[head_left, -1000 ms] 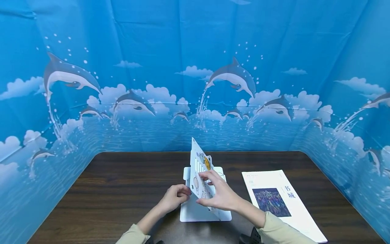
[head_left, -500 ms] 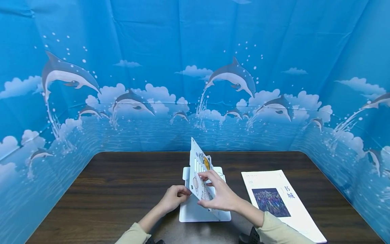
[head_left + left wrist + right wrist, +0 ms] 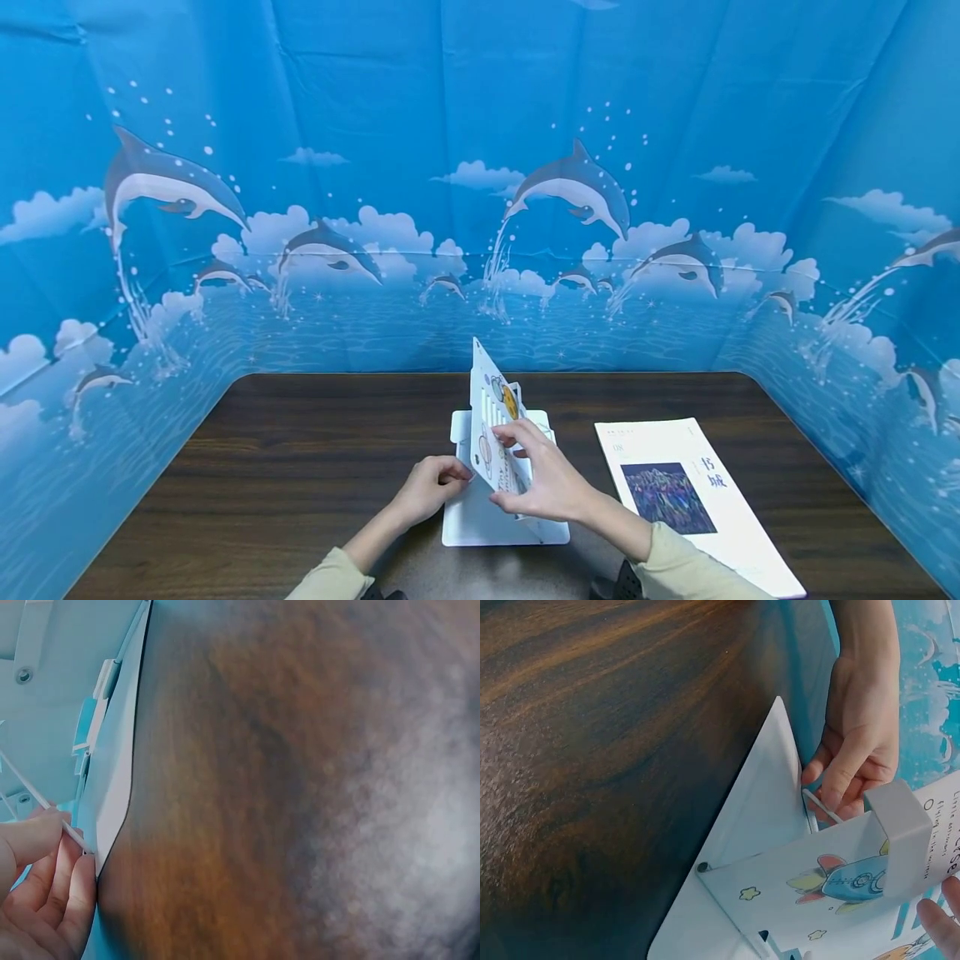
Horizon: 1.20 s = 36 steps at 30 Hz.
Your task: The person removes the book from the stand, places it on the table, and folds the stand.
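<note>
While a left hand [image 3: 429,490] is clamping a thin rod [image 3: 822,807] between thumb and fingers, a right hand [image 3: 553,482] is spanning the printed panel [image 3: 486,443] of a white stand [image 3: 480,521], its thumb and forefinger apart; whether they are gripping or only touching cannot be told. The stand is sitting midway between the left and right edges of the table [image 3: 300,450], short of the far edge, its base [image 3: 742,806] lying flat and its panel rising at a steep tilt. A rocket [image 3: 859,881], stars [image 3: 750,894] and lettering [image 3: 943,850] are decorating the panel. Toward the table's right edge, a white book [image 3: 670,497] is lying face up, apart from the stand. Beyond the far edge, a dolphin backdrop [image 3: 480,92] is hanging.
</note>
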Each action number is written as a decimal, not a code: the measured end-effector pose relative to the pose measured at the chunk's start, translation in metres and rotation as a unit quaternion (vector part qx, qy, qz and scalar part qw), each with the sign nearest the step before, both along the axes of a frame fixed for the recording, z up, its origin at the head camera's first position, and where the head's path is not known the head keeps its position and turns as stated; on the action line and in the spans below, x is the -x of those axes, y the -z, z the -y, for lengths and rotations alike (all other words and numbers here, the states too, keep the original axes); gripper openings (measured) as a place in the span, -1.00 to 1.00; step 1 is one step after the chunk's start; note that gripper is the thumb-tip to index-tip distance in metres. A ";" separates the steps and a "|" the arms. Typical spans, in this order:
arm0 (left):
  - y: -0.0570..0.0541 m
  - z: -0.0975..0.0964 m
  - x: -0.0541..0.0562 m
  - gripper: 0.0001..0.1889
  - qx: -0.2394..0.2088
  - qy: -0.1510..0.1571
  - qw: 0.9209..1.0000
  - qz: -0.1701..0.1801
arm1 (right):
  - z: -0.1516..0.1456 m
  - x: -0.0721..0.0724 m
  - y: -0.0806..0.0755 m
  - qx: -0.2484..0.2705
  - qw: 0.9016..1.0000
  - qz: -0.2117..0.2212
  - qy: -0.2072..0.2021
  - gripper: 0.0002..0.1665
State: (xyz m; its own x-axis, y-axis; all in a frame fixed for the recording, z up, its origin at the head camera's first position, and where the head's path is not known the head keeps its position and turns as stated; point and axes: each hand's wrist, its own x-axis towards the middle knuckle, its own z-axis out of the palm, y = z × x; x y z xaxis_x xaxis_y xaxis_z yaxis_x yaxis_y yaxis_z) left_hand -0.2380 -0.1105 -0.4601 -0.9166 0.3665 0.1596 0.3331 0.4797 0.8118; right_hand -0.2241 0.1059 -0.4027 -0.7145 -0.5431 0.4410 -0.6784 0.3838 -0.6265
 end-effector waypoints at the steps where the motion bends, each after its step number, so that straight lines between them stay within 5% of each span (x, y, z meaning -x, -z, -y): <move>1: 0.000 0.000 0.000 -0.93 -0.003 0.000 1.000 0.001 | -0.001 0.000 0.000 0.002 1.000 -0.004 -0.001 -0.18; 5: 0.000 -0.002 -0.001 -0.94 -0.002 -0.003 1.000 -0.005 | -0.006 -0.006 -0.009 0.030 1.000 -0.003 -0.007 -0.18; 16: -0.002 -0.005 -0.001 -0.95 0.051 -0.016 0.997 -0.055 | -0.031 -0.003 0.001 0.073 0.997 0.019 0.004 -0.19; 26: -0.001 -0.009 0.002 -0.93 0.105 0.004 0.989 -0.104 | -0.035 -0.023 -0.020 0.085 0.995 0.055 0.024 -0.24; 36: -0.003 -0.012 0.001 -0.91 0.140 0.003 0.982 -0.128 | -0.042 -0.008 0.011 0.074 0.995 0.059 0.035 -0.24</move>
State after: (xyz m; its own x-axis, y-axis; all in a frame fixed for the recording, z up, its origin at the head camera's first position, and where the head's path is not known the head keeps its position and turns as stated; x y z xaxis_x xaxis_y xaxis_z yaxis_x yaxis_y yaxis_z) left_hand -0.2389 -0.0983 -0.4568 -0.8572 0.4338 0.2774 0.5128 0.6691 0.5379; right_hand -0.2165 0.1482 -0.4140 -0.7998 -0.4261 0.4228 -0.5713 0.3244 -0.7539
